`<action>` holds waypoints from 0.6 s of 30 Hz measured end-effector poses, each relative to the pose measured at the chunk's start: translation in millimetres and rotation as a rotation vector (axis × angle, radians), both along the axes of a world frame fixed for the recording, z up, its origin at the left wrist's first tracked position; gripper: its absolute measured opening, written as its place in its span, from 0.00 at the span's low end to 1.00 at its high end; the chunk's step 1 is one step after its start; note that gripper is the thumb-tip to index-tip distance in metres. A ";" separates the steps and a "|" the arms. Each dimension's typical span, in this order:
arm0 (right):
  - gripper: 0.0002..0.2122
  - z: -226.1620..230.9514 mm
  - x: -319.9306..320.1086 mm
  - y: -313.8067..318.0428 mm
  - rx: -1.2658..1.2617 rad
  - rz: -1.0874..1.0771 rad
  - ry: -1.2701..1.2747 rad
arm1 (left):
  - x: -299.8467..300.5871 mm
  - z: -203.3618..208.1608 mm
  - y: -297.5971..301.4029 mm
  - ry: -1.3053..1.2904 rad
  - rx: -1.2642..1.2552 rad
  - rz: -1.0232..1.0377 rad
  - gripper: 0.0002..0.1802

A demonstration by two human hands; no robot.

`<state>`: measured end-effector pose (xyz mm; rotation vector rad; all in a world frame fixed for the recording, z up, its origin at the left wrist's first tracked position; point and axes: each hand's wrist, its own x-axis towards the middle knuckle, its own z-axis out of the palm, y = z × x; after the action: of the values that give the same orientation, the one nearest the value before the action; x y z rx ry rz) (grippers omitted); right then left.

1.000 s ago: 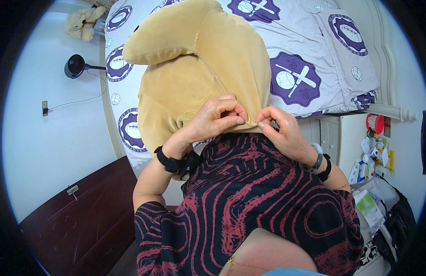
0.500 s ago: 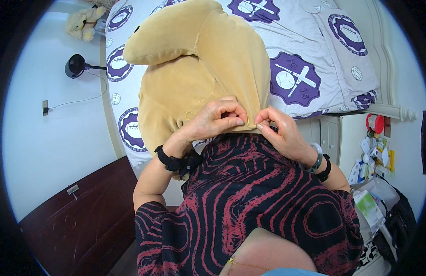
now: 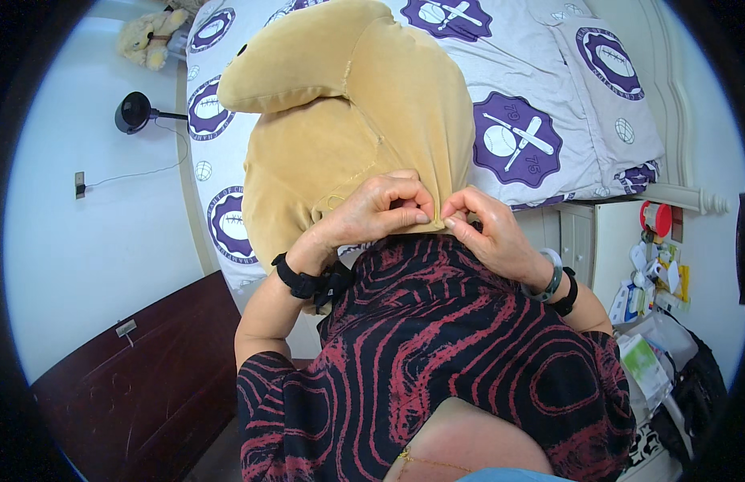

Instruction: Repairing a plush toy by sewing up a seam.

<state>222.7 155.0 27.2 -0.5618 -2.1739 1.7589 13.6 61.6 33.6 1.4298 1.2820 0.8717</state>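
A big tan plush toy (image 3: 308, 153) lies on the bed's near edge and over my lap, its rounded snout-like part folded to the left with a small black eye. Its near fabric edge is pinched by my left hand (image 3: 388, 205), thumb against bent forefinger. Close beside it, my right hand (image 3: 483, 223) pinches the same edge between thumb and fingertips. A small fold of cloth stands up between the two. Yellow thread (image 3: 334, 198) loops on the plush by my left wrist, and a stitched seam runs up the toy. Whether a needle is in my fingers cannot be made out.
The bed has a white and purple patterned sheet (image 3: 533, 88). At left are a black lamp (image 3: 134, 112), a small teddy bear (image 3: 143, 40) and a dark wooden panel (image 3: 139, 377). A white cabinet (image 3: 577, 241), a red-lidded container (image 3: 655, 216) and bags stand at right.
My right fingertips have shifted slightly left toward my left hand, and the cloth fold between them is narrower and more upright. Both hands keep pinching the edge.
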 end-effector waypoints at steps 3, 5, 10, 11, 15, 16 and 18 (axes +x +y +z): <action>0.04 3.9 -0.9 2.8 -0.016 0.039 -0.024 | 0.3 3.4 -0.2 0.020 0.025 -0.016 0.03; 0.04 5.2 -1.5 4.0 -0.020 0.062 -0.035 | 0.5 3.8 -0.9 0.013 0.023 -0.023 0.03; 0.04 8.1 -4.3 5.3 -0.085 0.086 -0.048 | 1.4 -1.4 -5.2 0.028 0.081 0.002 0.03; 0.04 8.0 -4.8 5.2 -0.085 0.087 -0.048 | 1.0 -2.8 -6.5 0.028 0.081 0.003 0.03; 0.04 7.9 -6.1 6.9 -0.105 0.102 -0.047 | -6.6 -0.1 -9.7 -0.192 -0.161 0.110 0.04; 0.04 7.8 -6.3 7.7 -0.117 0.105 -0.056 | -8.2 1.5 -9.3 -0.174 -0.153 0.104 0.03; 0.04 6.3 -6.8 8.5 -0.127 0.114 -0.054 | -7.9 0.5 -10.3 -0.155 -0.146 0.136 0.02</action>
<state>215.9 163.5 33.5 -0.5295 -2.1808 1.9743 5.7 51.3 34.0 1.1483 1.3082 0.9407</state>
